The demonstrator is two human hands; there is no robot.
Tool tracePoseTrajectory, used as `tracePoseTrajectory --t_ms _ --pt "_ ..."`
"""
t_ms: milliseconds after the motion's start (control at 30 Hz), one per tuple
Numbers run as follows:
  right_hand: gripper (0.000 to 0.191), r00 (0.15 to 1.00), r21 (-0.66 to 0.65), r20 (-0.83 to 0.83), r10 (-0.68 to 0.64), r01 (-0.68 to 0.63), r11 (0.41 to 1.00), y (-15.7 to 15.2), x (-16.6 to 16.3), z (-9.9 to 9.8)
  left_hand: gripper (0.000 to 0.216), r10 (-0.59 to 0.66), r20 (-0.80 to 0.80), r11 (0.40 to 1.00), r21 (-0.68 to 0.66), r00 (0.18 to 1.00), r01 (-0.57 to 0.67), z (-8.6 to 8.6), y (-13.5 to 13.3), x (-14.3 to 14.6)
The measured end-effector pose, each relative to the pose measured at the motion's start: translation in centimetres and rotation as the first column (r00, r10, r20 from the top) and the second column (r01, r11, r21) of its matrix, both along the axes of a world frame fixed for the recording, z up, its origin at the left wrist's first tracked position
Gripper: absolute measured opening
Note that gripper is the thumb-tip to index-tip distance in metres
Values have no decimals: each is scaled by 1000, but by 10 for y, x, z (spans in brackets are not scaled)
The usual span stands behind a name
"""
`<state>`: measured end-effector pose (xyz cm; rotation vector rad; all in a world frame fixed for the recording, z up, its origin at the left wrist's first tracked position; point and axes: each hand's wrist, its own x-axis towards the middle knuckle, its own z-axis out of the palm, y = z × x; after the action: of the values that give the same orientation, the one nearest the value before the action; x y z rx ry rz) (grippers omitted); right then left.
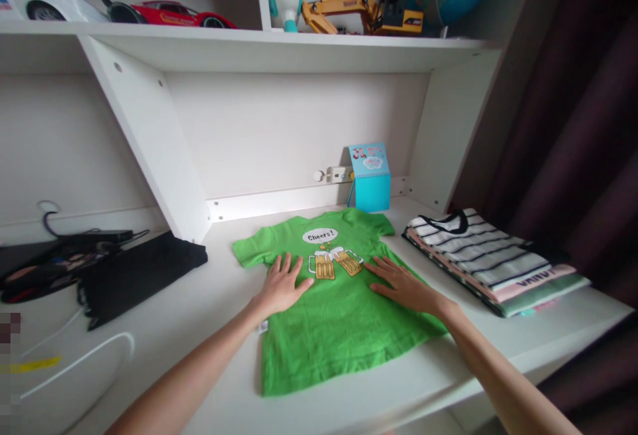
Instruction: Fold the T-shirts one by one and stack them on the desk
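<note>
Two hands are pressing flat on a green T-shirt (339,329), which is lying face up on the white worktop (224,335) with its collar pointing to 12 o'clock. The left hand (282,285) is resting at 9 o'clock of the beer-mug print (335,262), its fingers (286,264) spreading wide and gripping nothing. The right hand (403,282) is lying at 3 o'clock of the print, likewise open and holding nothing. A stack of folded clothes (493,262) is sitting at 3 o'clock of the shirt, a black garment (139,269) at 9 o'clock and a blue box (371,186) at 12 o'clock.
</note>
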<state>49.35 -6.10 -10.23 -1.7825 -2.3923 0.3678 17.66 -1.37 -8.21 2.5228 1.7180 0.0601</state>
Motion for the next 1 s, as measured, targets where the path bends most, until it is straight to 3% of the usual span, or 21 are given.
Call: tracePoseTrajectory --t_ms 67,167,267,367,500,600,867,1000 --pt "74 999 -36 -2 45 -45 998 -13 3 7 72 -38 2 999 33 999 38 9 -9 -11" --pt "69 994 -75 -9 112 -112 991 -15 9 22 60 -24 22 982 189 999 19 19 -3 -27" --pt "51 993 -34 -6 121 -121 992 18 6 37 61 85 31 969 229 996 -90 15 19 -41" --pt "38 997 45 19 76 -77 996 74 -9 43 69 179 18 981 74 984 -179 2 38 -50" --pt "33 998 149 48 -32 24 989 141 -39 33 75 192 19 981 36 981 -192 -9 40 -55" --pt "34 993 183 59 -102 90 979 170 -56 21 78 207 25 977 55 978 -208 -11 38 -54" --pt "45 961 119 67 -268 259 958 203 -60 1 83 258 4 965 55 966 -257 -9 38 -52" --pt "51 957 125 54 -286 278 953 205 -63 -3 83 258 7 964 57 966 -258 -9 37 -52"
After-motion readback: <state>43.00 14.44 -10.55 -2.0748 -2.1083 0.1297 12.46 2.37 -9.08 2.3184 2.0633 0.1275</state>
